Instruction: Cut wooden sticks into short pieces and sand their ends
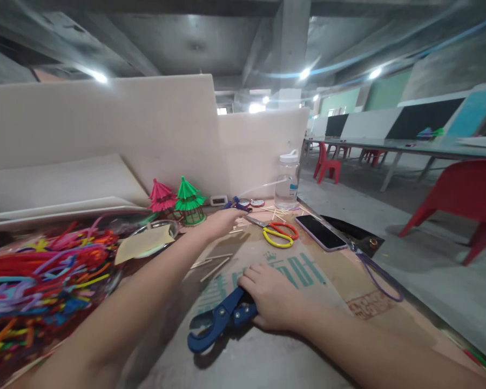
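My right hand (269, 297) is wrapped round the handles of a blue pipe cutter (222, 321). Its curved jaw points to the lower left, over a printed cardboard sheet (332, 324). Stretched far forward, my left hand (229, 219) is closed at a small blue tool that looks like a glue gun (237, 204), with a long pale stick running from it to the right. Blur and distance partly hide those fingers. Scissors with orange and yellow handles (278, 237) lie between my hands and the phone. Thin wooden sticks (215, 267) are scattered on the cardboard.
Colourful pipe cleaners (44, 281) heap at the left. Behind stand a pink model hut (162, 195), a green one (189, 197) and a white display device (218, 201). A water bottle (287, 186) and phone (321, 232) are at the right. Red chairs (461, 200) stand beyond.
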{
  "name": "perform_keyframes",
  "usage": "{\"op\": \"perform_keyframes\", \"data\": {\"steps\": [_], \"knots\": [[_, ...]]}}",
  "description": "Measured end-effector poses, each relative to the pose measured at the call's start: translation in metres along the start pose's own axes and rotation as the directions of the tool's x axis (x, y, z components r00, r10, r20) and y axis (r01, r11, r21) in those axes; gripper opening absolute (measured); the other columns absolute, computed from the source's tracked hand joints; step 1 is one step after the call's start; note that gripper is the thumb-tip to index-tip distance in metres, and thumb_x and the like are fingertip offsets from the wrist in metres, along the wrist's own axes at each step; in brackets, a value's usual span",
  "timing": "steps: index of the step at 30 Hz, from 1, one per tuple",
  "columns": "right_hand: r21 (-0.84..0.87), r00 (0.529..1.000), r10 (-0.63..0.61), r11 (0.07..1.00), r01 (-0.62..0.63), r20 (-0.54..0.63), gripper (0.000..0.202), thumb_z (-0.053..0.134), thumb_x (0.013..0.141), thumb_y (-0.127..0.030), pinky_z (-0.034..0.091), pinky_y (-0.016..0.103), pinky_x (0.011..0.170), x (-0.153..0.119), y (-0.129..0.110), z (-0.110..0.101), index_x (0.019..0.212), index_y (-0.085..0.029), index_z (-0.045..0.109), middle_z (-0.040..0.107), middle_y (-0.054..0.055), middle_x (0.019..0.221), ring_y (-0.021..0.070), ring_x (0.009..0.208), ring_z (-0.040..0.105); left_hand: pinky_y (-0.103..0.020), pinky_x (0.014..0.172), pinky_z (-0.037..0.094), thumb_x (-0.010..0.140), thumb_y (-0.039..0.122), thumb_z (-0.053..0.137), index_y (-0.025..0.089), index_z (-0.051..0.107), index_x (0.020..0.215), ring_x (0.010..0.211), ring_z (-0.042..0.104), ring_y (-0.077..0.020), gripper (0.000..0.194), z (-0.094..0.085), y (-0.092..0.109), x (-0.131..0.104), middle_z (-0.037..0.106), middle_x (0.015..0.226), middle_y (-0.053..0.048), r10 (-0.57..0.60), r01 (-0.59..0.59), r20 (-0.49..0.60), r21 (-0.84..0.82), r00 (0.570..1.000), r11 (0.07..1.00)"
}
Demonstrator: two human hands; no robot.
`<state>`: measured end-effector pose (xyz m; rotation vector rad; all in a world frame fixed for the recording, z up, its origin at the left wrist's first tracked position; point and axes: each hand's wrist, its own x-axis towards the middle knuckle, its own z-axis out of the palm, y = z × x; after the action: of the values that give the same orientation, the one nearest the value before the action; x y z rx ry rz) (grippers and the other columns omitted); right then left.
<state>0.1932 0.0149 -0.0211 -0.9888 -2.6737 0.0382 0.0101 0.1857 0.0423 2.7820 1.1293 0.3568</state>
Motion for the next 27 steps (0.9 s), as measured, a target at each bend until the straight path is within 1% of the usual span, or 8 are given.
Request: {"op": "perform_keyframes", "data": {"steps": [4,7,9,12,16,19,23,27], "knots": [[0.005,1.000,0.000,1.000,0.000,0.000,0.034,0.067,0.070,-0.028,0.043,0.037,0.084,0.000,-0.001,0.000,0.101,-0.016,0.060,0.065,0.011,0.106,0.0264,0.097,0.056,-0.045,0.091,0.058,0.098,0.035,0.062,0.017,0.061,0.127,0.108,0.065,-0.0243,0.034,0.003,-0.005,-0.057,0.063,0.127,-0.010,-0.093,0.088,0.088,0.058,0.992,0.994],[0.000,1.000,0.008,1.000,-0.008,-0.002,0.033,0.066,0.071,-0.025,0.043,0.037,0.084,0.000,-0.002,0.000,0.102,-0.017,0.060,0.066,0.010,0.105,0.0263,0.097,0.056,-0.046,0.091,0.058,0.098,0.035,0.063,0.016,0.061,0.127,0.109,0.065,-0.0244,0.034,0.004,-0.002,-0.079,0.063,0.127,-0.011,-0.147,0.139,0.096,0.090,0.984,0.986],[-0.003,1.000,0.006,1.000,-0.006,-0.009,0.032,0.066,0.071,-0.024,0.043,0.037,0.085,0.000,-0.002,0.000,0.101,-0.017,0.060,0.066,0.010,0.105,0.0262,0.097,0.057,-0.046,0.092,0.058,0.098,0.035,0.062,0.017,0.061,0.127,0.109,0.065,-0.0242,0.034,0.004,-0.004,-0.082,0.063,0.128,-0.011,-0.198,0.190,0.059,0.117,0.978,0.975],[-0.001,1.000,0.007,1.000,-0.007,-0.019,0.032,0.066,0.070,-0.023,0.043,0.037,0.084,-0.001,-0.003,0.000,0.101,-0.017,0.060,0.066,0.010,0.105,0.0262,0.097,0.057,-0.046,0.092,0.057,0.098,0.035,0.061,0.018,0.061,0.126,0.109,0.065,-0.0241,0.033,0.008,-0.012,-0.077,0.063,0.129,-0.011,-0.277,0.273,0.003,0.151,0.961,0.950],[0.009,1.000,0.008,1.000,-0.008,-0.019,0.034,0.067,0.069,-0.023,0.043,0.037,0.084,-0.002,-0.002,-0.001,0.101,-0.017,0.060,0.066,0.010,0.105,0.0265,0.097,0.056,-0.045,0.091,0.058,0.098,0.035,0.062,0.017,0.060,0.127,0.108,0.065,-0.0239,0.034,0.021,-0.025,-0.066,0.063,0.128,-0.011,-0.363,0.360,-0.009,0.150,0.932,0.921],[0.013,1.000,0.004,1.000,-0.004,-0.020,0.032,0.067,0.070,-0.024,0.043,0.037,0.084,-0.002,-0.002,-0.002,0.101,-0.017,0.060,0.065,0.010,0.104,0.0263,0.097,0.056,-0.046,0.091,0.058,0.098,0.035,0.063,0.016,0.061,0.127,0.109,0.065,-0.0250,0.035,0.028,-0.027,-0.062,0.063,0.128,-0.011,-0.409,0.409,-0.029,0.120,0.912,0.904],[0.020,1.000,0.015,1.000,-0.015,-0.017,0.032,0.065,0.072,-0.023,0.043,0.038,0.086,-0.002,-0.003,-0.003,0.102,-0.016,0.061,0.065,0.011,0.104,0.0269,0.097,0.056,-0.046,0.091,0.058,0.097,0.035,0.063,0.015,0.060,0.128,0.109,0.065,-0.0250,0.036,0.025,-0.019,-0.064,0.063,0.128,-0.011,-0.461,0.467,-0.085,0.063,0.883,0.882],[0.048,0.996,0.062,0.997,-0.060,-0.057,0.035,0.065,0.071,-0.021,0.044,0.039,0.088,-0.004,0.002,-0.004,0.106,-0.015,0.061,0.065,0.012,0.107,0.0281,0.099,0.057,-0.045,0.090,0.058,0.098,0.035,0.063,0.016,0.060,0.128,0.108,0.066,-0.0243,0.036,0.007,0.005,-0.071,0.063,0.127,-0.011,-0.483,0.485,-0.154,-0.027,0.862,0.874]]}}
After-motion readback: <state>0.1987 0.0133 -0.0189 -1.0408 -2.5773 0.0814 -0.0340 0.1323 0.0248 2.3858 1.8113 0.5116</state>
